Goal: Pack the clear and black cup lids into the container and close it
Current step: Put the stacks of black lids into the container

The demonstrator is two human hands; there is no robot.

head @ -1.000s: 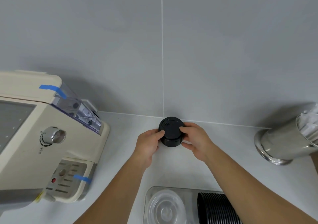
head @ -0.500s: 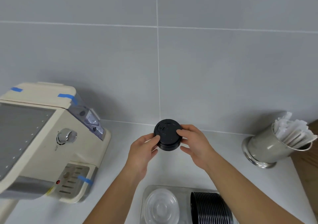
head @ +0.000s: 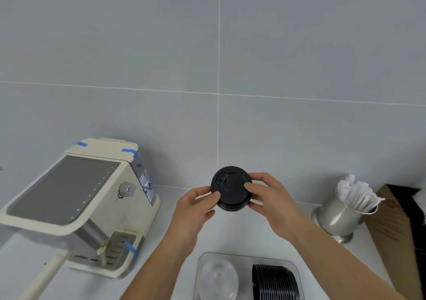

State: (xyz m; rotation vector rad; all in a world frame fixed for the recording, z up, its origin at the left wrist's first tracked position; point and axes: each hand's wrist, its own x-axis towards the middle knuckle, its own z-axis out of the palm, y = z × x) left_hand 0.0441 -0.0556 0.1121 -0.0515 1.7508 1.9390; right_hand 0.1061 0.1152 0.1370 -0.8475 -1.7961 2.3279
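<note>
A short stack of black cup lids [head: 231,189] is held in the air above the white counter, near the back wall. My left hand [head: 196,204] grips its left edge and my right hand [head: 269,196] grips its right edge with the thumb on top. Below, at the frame's bottom, a clear container [head: 247,257] lies open. It holds clear lids [head: 217,279] on its left side and a row of black lids [head: 274,281] on edge on its right side.
A cream coffee machine [head: 76,205] with blue tape stands at the left. A steel cup [head: 341,216] full of white paper sticks sits at the right, beside a brown board [head: 396,235]. The grey tiled wall is close behind.
The view has tilted upward, so more wall shows. Both hands have lifted the black lid stack a little higher and nearer, still gripping it from both sides.
</note>
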